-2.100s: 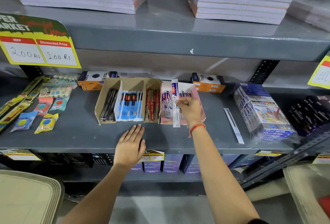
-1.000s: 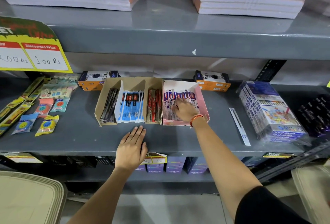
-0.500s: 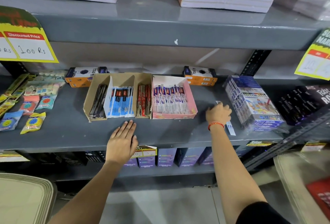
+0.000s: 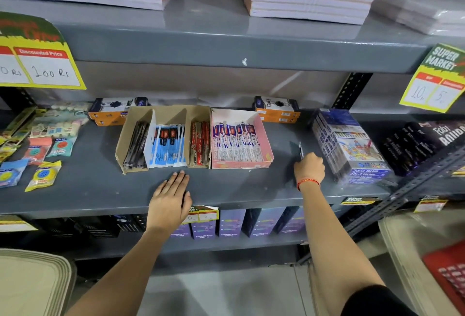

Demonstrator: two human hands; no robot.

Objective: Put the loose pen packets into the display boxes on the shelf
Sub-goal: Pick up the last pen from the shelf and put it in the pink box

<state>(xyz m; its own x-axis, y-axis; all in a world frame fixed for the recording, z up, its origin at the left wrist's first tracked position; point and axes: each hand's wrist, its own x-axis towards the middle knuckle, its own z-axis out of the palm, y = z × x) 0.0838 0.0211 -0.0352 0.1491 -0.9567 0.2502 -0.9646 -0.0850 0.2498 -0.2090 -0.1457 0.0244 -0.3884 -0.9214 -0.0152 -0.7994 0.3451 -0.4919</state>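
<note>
The right hand, fingers closed round a loose packet, is just right of the pink box; the packet points away, toward the shelf's back. The left hand rests flat, empty, in front of the box.

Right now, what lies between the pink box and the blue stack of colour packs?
In the head view: bare grey shelf, plus the right hand lifting a loose pen packet.

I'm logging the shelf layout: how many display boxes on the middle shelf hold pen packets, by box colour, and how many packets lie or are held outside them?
Brown cardboard box, three compartments: 1
Pink box: 1
Loose pen packet, held in the right hand: 1
Total: 3
</note>
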